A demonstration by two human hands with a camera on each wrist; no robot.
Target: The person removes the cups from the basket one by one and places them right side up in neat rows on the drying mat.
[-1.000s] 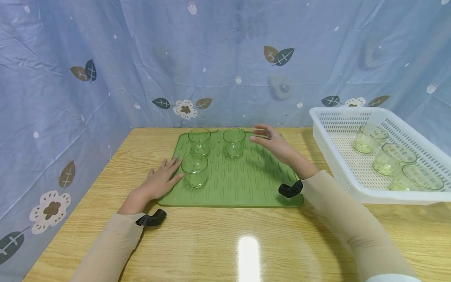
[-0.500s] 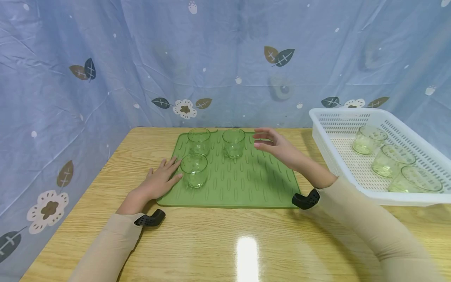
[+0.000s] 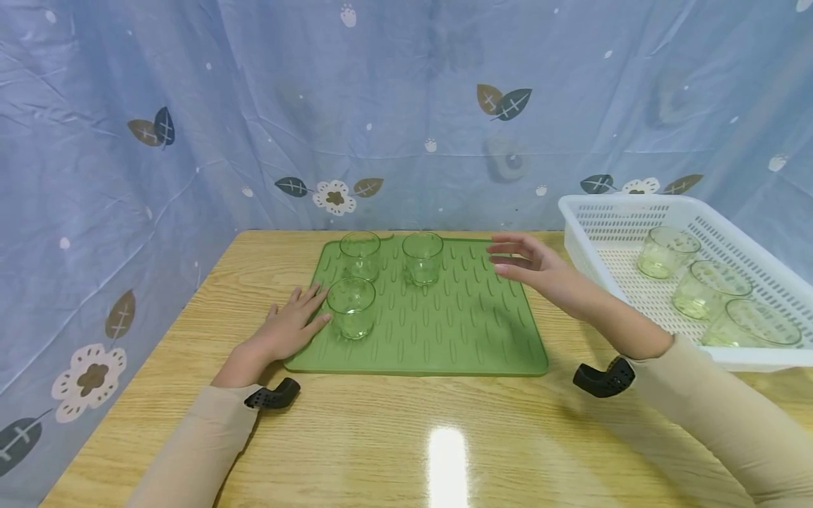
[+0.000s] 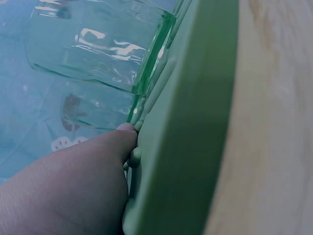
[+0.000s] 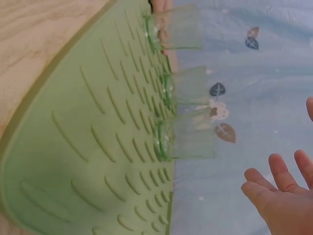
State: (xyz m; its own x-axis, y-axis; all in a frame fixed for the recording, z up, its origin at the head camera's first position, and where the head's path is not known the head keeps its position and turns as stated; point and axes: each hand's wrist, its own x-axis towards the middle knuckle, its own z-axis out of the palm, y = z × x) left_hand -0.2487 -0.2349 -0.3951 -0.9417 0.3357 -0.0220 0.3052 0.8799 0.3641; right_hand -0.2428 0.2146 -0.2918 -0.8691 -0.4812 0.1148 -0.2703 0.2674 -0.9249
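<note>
Three clear, green-tinted glasses stand upright on a green ridged mat (image 3: 470,339): a near glass (image 3: 351,310), a back left glass (image 3: 360,257) and a back middle glass (image 3: 423,259). My left hand (image 3: 286,330) rests flat at the mat's left edge, fingers spread, thumb close beside the near glass. In the left wrist view the thumb (image 4: 83,171) lies on the mat below that glass (image 4: 98,44). Over the mat's right edge hovers my right hand (image 3: 540,271), fingers loosely bent and holding nothing. The right wrist view shows its fingers (image 5: 281,174) spread apart, away from the glasses.
To the right, a white perforated basket (image 3: 583,262) holds three more glasses (image 3: 710,288), which lie tilted. Its left wall is close to my right forearm. A blue patterned curtain (image 3: 406,106) hangs behind the wooden table (image 3: 356,437) and along its left side.
My right hand has moved away from the back middle glass, rightward to the mat's right edge, toward the basket. The left hand and the glasses have stayed put.
</note>
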